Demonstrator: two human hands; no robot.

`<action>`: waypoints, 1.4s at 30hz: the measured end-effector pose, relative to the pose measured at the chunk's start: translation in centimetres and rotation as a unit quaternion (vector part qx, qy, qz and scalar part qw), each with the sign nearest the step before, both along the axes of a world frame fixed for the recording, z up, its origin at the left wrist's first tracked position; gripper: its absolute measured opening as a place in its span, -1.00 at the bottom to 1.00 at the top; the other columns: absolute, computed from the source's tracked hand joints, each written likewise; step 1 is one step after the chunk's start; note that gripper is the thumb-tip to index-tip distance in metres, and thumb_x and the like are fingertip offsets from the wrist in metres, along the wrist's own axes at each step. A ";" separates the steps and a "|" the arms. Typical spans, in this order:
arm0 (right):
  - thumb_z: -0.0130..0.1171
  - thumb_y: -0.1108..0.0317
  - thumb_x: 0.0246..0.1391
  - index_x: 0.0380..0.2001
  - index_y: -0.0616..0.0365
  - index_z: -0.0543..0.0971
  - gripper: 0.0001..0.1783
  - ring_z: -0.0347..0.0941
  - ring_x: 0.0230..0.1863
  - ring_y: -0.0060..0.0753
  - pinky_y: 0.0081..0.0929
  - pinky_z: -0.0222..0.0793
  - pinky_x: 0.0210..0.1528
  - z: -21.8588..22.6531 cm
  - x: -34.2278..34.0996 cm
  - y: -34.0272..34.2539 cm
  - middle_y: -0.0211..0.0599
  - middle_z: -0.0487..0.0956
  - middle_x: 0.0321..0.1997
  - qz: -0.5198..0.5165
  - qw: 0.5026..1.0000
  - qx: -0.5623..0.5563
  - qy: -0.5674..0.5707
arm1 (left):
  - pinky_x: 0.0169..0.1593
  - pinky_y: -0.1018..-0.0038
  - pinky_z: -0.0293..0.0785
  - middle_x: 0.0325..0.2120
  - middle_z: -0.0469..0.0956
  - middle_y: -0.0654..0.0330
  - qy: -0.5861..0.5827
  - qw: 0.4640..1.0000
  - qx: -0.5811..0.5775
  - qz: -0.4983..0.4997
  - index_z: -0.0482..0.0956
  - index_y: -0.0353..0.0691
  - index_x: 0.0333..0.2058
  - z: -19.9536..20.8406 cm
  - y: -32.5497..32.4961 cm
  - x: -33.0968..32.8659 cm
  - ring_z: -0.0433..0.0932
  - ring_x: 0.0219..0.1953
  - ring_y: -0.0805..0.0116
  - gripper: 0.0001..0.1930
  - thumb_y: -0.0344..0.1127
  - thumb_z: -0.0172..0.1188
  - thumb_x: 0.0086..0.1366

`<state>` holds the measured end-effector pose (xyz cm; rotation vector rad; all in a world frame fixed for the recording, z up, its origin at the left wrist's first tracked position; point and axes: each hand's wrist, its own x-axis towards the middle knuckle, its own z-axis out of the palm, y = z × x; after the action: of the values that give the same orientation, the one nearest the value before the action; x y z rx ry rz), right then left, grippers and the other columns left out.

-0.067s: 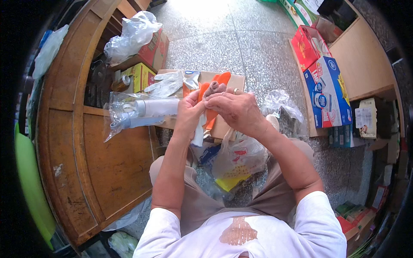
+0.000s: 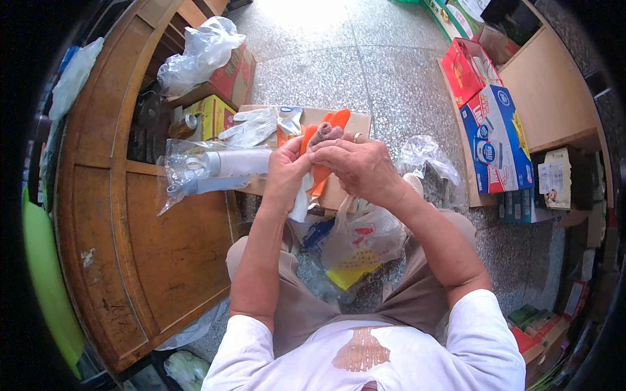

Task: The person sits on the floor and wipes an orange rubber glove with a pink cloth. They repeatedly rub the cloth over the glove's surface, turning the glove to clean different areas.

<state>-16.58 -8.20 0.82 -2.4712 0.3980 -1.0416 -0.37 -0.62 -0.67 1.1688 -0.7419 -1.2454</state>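
Note:
In front of my lap, my left hand (image 2: pixel 287 173) is closed around an orange rubbery piece that looks like a glove (image 2: pixel 338 118). Below that hand hangs a strip of white cloth (image 2: pixel 300 204). My right hand (image 2: pixel 362 168), a ring on one finger, pinches at a mauve-brown textured piece with a rolled tip (image 2: pixel 325 133), beside the orange one. My fingers hide where these pieces meet. Just beyond my left hand, a white knit glove (image 2: pixel 251 128) lies flat on a cardboard sheet (image 2: pixel 358 125).
Clear-wrapped bottles (image 2: pixel 238 163) lie left of my hands, by a wooden cabinet (image 2: pixel 176 247). A plastic bag (image 2: pixel 367 238) sits between my knees, crumpled clear plastic (image 2: pixel 427 159) to the right. A blue and white box (image 2: pixel 497 140) stands farther right; a yellow box (image 2: pixel 214 117) stands far left.

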 end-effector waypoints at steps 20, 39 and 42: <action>0.16 0.30 0.13 -0.25 0.19 0.58 -0.80 0.63 -0.31 -0.16 -0.29 0.49 -0.23 0.6 -0.6 -2.3 -0.11 0.65 -0.36 -0.214 0.909 0.358 -0.029 | -0.03 0.58 0.50 -0.10 0.57 0.10 -0.028 0.998 -0.033 0.036 0.35 -0.49 0.13 0.0 -0.1 -0.5 0.57 -0.12 0.48 -0.55 -0.54 0.14 0.25; 0.23 0.28 0.12 -0.18 0.25 0.62 -0.73 0.46 -0.37 -0.68 -0.64 0.43 -0.31 0.3 0.0 0.1 -0.39 0.61 -0.32 0.085 0.763 0.640 -0.043 | -0.12 0.59 0.53 -0.20 0.59 0.18 0.031 0.995 -0.043 0.083 0.46 -0.40 -0.02 -1.3 -0.3 -0.7 0.58 -0.20 0.51 -0.68 -0.42 0.22 0.29; 0.25 0.32 0.08 -0.20 0.19 0.62 -0.76 0.51 -0.40 -0.55 -0.60 0.44 -0.31 -0.7 0.5 0.2 -0.32 0.62 -0.36 0.026 0.858 0.512 -0.037 | -0.14 0.59 0.55 -0.20 0.60 0.16 0.077 0.992 -0.025 0.093 0.44 -0.41 -0.01 -1.3 -0.4 -0.6 0.59 -0.21 0.50 -0.67 -0.42 0.22 0.28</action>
<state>-16.11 -8.02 0.10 -1.4610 0.6441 -0.6252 -0.98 -1.04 -1.97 1.0627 -0.5340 -1.1395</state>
